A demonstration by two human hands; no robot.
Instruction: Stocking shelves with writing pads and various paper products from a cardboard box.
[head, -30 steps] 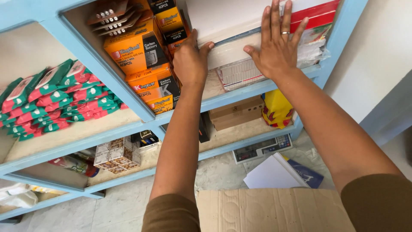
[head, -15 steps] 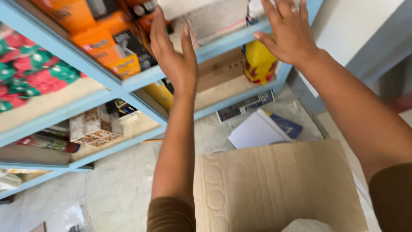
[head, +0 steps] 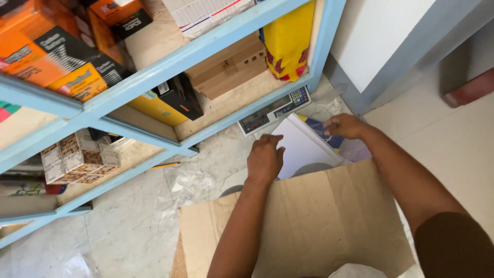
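The blue shelf rack point(head: 170, 59) stands beyond both hands, and a brown cardboard flap point(head: 309, 221) lies beneath the forearms. A white sheet stack point(head: 303, 149) rests on the floor between the hands. The left hand point(head: 265, 159), fingers curled, touches its near edge; whether it grips, I cannot tell. The right hand point(head: 346, 126) rests loosely curled at its far corner.

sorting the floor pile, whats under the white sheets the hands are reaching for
Under the white sheets a blue-and-yellow printed cover sticks out at the far right corner, by the right hand. The left hand touches their near left edge. Anything else beneath is covered by the sheets and the cardboard flap.
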